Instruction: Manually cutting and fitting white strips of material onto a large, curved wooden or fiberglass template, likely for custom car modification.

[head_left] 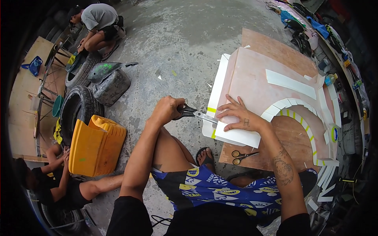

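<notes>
My left hand (167,111) is closed round the black handles of a pair of scissors (202,116). Their blades reach under or into a white card sheet (240,137) at the near left corner of a large pale pinkish panel (252,82). On that sheet lies my right hand (241,118), flat with fingers spread. White strips with yellow tape bits edge the panel and its round arch (295,103). A second pair of scissors (242,157), small with black and gold handles, rests on the brown board (287,137) near my right forearm.
To the left, one person crouches by tyres (76,108); another sits holding a yellow-orange plastic piece (94,147). A dark moulded container (112,86) stands on the concrete floor. White strip offcuts (326,183) and a yellow tape roll (334,134) lie at the right, beside a cluttered bench.
</notes>
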Demonstrator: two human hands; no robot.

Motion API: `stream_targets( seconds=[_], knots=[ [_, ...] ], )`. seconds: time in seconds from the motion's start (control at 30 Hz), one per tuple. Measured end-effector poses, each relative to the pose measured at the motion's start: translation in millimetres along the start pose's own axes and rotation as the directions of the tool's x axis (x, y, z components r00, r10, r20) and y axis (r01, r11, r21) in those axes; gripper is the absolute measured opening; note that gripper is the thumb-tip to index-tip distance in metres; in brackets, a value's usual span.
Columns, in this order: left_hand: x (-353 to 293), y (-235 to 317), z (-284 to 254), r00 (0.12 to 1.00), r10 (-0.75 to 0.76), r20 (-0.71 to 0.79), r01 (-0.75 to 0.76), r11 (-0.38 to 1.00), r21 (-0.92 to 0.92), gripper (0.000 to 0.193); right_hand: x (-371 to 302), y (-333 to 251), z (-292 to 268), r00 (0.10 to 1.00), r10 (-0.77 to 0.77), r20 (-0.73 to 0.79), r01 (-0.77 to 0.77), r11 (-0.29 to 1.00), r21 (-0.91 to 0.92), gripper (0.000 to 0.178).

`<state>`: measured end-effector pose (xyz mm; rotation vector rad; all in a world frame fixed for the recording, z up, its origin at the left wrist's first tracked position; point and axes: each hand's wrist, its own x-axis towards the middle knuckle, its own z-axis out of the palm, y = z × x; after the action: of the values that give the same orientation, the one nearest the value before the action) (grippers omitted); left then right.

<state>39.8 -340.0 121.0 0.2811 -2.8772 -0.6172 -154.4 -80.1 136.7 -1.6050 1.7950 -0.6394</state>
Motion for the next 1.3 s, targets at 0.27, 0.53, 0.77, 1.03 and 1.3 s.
stream_targets(
  seconds=[0.27, 0.53, 0.77, 1.03, 1.3],
  knots=[
    [-0.7, 2.4, -1.1, 1.000, 0.015, 0.005, -0.015, 1.000, 0.014, 0.014, -0.8, -0.6, -0.3, 1.000, 0.005, 0.019, -0.004, 1.000, -0.022, 0.044],
    [2.5, 2.0, 8.4, 0.999, 0.042, 0.029, -0.044, 0.998, 0.043, 0.015, -2.5, -0.7, -3.2, 0.999, 0.030, 0.027, -0.029, 0.999, -0.040, 0.044],
    [-13.5, -27.2, 33.8, 0.992, 0.085, -0.096, -0.084, 0.996, 0.011, 0.019, 14.0, 1.6, 5.1, 0.996, -0.062, 0.058, 0.067, 0.994, -0.082, 0.044],
    [-3.4, -5.7, 34.7, 0.979, 0.122, -0.163, -0.123, 0.992, 0.004, 0.020, 2.8, -8.4, 0.4, 1.000, 0.002, -0.015, -0.003, 0.996, -0.088, 0.039],
    [-1.5, -3.9, 47.8, 0.978, 0.109, -0.178, -0.117, 0.993, -0.035, 0.018, -1.2, 8.0, 0.9, 1.000, -0.011, -0.005, 0.010, 0.998, -0.059, 0.038]
  ],
)
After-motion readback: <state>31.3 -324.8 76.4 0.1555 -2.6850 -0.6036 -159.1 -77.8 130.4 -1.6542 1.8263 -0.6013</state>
